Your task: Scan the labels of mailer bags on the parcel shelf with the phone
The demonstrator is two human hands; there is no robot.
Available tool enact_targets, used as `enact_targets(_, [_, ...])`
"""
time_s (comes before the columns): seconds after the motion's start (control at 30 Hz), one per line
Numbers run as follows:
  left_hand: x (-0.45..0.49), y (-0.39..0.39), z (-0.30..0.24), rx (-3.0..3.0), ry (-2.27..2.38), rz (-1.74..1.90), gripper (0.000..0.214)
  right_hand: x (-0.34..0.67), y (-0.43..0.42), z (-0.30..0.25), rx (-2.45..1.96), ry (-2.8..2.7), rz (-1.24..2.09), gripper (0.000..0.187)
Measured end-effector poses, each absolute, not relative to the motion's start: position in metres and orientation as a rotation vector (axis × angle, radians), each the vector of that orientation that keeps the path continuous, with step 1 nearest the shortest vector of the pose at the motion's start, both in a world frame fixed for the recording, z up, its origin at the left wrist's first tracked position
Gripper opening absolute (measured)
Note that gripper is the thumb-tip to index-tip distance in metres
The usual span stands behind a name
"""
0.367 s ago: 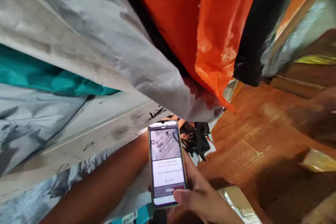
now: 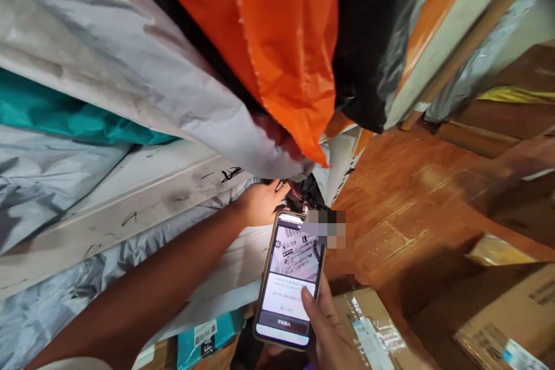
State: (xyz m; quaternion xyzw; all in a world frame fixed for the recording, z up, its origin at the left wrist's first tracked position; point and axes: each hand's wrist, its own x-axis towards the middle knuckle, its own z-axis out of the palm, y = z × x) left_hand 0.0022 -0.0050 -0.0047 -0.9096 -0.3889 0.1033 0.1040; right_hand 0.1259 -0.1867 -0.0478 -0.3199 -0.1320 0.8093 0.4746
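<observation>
Right hand (image 2: 329,324) grips a phone (image 2: 288,280) low in the head view, thumb lying on its lit screen, which shows a shipping label. Left hand (image 2: 260,202) reaches forward beneath the hanging parcels and touches a black bag (image 2: 310,193) just above the phone; whether its fingers are clenched on it I cannot tell. An orange bag (image 2: 277,40) and a grey mailer (image 2: 130,69) hang overhead. Cardboard boxes (image 2: 489,312) sit on the wooden floor (image 2: 411,196) at right.
</observation>
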Motion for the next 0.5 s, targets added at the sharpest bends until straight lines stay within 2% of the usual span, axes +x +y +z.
enact_targets(0.1, [0.002,-0.004,-0.004,-2.688,-1.117,0.327,0.067,0.127,-0.192,-0.057,-0.826,-0.247,1.907,0.115])
enact_targets(0.3, [-0.001,-0.003,-0.007,-2.68,-1.045,0.297,0.071,0.142,-0.211,-0.068,-0.82,-0.143,1.913,0.135])
enact_targets(0.43, [-0.003,-0.003,-0.01,-2.664,-1.022,0.303,0.069,0.148,-0.214,-0.065,-0.858,-0.169,1.899,0.136])
enact_targets(0.5, [-0.004,-0.002,-0.011,-2.666,-0.998,0.313,0.067,0.15,-0.214,-0.067,-0.867,-0.237,1.928,0.13])
